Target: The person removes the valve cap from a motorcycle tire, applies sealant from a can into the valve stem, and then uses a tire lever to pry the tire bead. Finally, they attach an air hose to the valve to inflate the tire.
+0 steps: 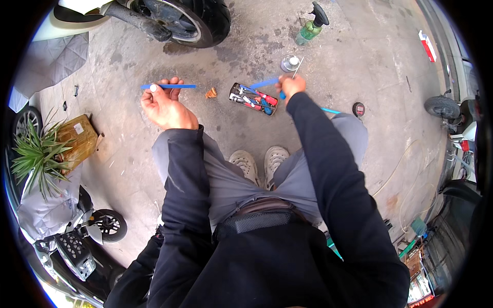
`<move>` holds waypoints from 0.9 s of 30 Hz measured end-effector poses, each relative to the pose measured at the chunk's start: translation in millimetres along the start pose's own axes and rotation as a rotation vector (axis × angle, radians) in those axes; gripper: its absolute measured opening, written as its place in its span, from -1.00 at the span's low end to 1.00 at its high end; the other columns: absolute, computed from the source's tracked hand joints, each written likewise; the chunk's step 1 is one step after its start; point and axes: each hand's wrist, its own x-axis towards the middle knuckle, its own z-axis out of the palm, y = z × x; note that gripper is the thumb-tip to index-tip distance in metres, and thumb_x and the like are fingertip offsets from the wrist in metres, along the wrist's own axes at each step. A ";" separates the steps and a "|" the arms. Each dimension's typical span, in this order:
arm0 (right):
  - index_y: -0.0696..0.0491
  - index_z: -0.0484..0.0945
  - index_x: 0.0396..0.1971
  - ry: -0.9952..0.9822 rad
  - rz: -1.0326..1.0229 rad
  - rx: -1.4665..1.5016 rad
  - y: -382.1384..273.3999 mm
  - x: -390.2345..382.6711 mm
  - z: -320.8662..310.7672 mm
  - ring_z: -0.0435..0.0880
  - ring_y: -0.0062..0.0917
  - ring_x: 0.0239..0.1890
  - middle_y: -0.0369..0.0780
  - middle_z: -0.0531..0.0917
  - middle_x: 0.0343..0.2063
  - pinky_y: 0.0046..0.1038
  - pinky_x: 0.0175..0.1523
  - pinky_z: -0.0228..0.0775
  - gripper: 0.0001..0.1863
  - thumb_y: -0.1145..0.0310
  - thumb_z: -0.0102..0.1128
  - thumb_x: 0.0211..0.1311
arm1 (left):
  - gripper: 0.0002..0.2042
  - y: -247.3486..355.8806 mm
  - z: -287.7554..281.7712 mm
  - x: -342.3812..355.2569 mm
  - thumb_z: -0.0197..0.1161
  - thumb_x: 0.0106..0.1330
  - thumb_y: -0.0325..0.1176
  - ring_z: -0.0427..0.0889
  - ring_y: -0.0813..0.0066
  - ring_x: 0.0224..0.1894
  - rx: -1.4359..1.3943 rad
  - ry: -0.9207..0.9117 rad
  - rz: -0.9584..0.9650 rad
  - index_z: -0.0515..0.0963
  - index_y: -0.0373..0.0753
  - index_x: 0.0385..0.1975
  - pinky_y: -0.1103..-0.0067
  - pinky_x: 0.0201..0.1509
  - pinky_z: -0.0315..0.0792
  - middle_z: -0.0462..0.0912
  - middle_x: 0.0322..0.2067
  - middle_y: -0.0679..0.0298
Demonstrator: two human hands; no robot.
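Left hand is pinching blue strip; it's lying crosswise between thumb and fingers, protruding both sides. Right hand is clenching thin rod, pointing forward. Tool tray is sitting on the ground between hands, nearer right.

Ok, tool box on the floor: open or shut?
Open: from above, red and blue tools show uncovered inside the black tool box.

Dark stains blotch the grey floor
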 end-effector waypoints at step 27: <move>0.15 0.66 -0.23 -1.111 -0.158 -0.116 -149.4 -175.4 4.7 0.35 -0.75 -0.61 -0.39 0.44 -0.64 -0.61 -0.49 0.23 -0.58 0.09 0.01 0.60 | -0.83 39.7 50.4 -48.6 0.34 0.44 -0.36 0.38 0.73 -0.53 0.130 -0.670 -0.256 0.56 -0.28 -0.36 0.70 -0.48 0.23 0.63 -0.44 0.36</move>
